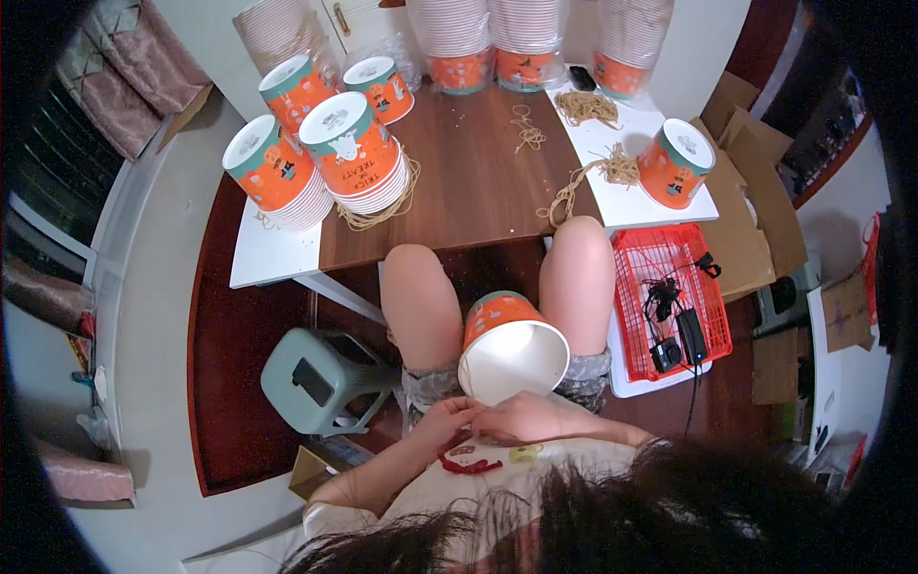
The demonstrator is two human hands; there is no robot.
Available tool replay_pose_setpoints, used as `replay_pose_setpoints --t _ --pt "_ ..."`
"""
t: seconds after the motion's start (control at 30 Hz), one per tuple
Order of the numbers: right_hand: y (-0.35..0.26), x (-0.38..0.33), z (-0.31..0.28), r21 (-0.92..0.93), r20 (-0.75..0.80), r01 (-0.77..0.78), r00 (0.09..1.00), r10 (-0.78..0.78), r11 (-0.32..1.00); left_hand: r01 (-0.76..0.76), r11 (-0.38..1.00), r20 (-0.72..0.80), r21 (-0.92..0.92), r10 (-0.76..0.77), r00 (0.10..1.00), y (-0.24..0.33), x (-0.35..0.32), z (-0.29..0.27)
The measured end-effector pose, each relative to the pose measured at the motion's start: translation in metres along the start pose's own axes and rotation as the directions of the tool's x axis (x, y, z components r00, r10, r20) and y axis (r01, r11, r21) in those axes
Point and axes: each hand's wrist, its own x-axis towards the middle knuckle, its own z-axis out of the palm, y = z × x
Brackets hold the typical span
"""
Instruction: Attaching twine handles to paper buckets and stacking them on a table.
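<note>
Between my thighs lies a paper bucket [514, 356], orange and green outside and white inside, tilted with its open mouth toward me. My left hand [448, 423] and my right hand [521, 417] meet at its near rim, fingertips close together in a pinch. Whatever is between the fingers is too small or hidden to make out. The near edge of the rim is partly covered by my hands. A dark red strip [469, 466] shows on my shirt just below them.
Upturned bucket stacks [354, 158] stand on the left of the brown table [459, 182]. Wrapped stacks [526, 38] line the back. Twine bundles [585, 108] and another bucket [677, 163] are at right. A red basket [626, 330] holds black adapters; a grey-green stool [287, 383] stands left.
</note>
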Motion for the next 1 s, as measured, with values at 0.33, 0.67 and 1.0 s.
replay_pose_setpoints --t 0.33,0.67,1.0 --pt "0.026 0.001 0.005 0.517 -0.13 -0.257 0.919 0.372 0.816 -0.207 0.904 0.107 0.374 0.18 0.978 -0.018 0.004 -0.019" --pt "0.042 0.009 0.028 0.83 0.044 -0.228 0.937 0.347 0.509 -0.44 0.812 0.311 0.384 0.335 0.89 -0.044 0.027 -0.031" --pt "0.035 0.026 0.019 0.956 0.227 -0.29 0.835 0.501 0.051 -0.397 0.719 0.414 0.571 0.166 0.895 -0.041 0.022 -0.024"
